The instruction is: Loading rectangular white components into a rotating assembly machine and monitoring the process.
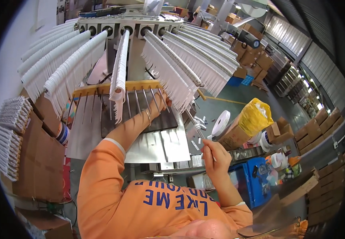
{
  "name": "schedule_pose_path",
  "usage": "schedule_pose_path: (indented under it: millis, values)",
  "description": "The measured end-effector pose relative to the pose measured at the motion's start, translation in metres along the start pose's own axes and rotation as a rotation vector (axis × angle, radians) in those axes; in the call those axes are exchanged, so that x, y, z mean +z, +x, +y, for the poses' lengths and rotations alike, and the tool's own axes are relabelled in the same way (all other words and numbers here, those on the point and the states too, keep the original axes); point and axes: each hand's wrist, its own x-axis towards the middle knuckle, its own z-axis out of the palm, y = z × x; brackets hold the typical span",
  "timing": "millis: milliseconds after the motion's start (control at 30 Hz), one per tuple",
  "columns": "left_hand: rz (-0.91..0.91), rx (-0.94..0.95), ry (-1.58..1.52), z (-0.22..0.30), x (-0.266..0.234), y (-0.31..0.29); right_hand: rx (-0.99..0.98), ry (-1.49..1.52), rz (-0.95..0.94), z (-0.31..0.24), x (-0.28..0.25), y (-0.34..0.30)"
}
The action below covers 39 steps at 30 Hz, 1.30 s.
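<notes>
My right hand (217, 157) pinches the near end of a thin metal rod (191, 118). A few small white pieces (198, 126) sit on that rod close to my fingers. Densely packed thin white strips (168, 71) hang from the arm beside it. My left hand (159, 104) reaches past the metal pins of a wooden bar (97, 88), near the bar's right end. Its fingers look curled, partly covered by pins, and what they hold is hidden. Beneath my left forearm lies a dark plate on a sheet-metal table (164, 147).
A round machine head (140, 20) carries several radiating arms hung with white strips. Right of me stand a white reel (221, 122), a carton with a yellow bag (256, 115) and a blue bin (256, 183). Bundled white pieces (9, 135) stand by cartons at left.
</notes>
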Motion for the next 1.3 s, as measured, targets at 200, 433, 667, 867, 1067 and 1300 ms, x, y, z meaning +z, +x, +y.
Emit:
schedule_pose_path:
  millis: [200,433,667,867,1067,1300]
  values:
    - [-0.252,-0.224,0.098,0.125,0.044,-0.122,0.061,0.098,0.041,0.001,-0.005,-0.03]
    - [0.184,0.117,0.406,-0.079,-0.044,-0.035,0.016,0.087,0.063,-0.015,-0.044,-0.051]
    - [0.231,-0.343,-0.723,0.006,0.02,-0.018,0.14,0.099,0.073,-0.003,-0.027,-0.027]
    - [-0.157,-0.208,-0.065,0.132,0.081,-0.117,0.154,0.105,0.129,0.008,-0.032,-0.047]
    - [-0.083,0.094,0.447,0.109,0.069,-0.1,0.137,0.077,0.191,0.01,-0.051,-0.065]
    - [0.035,0.433,0.955,0.083,0.064,-0.055,0.226,0.284,0.135,0.027,-0.016,-0.015]
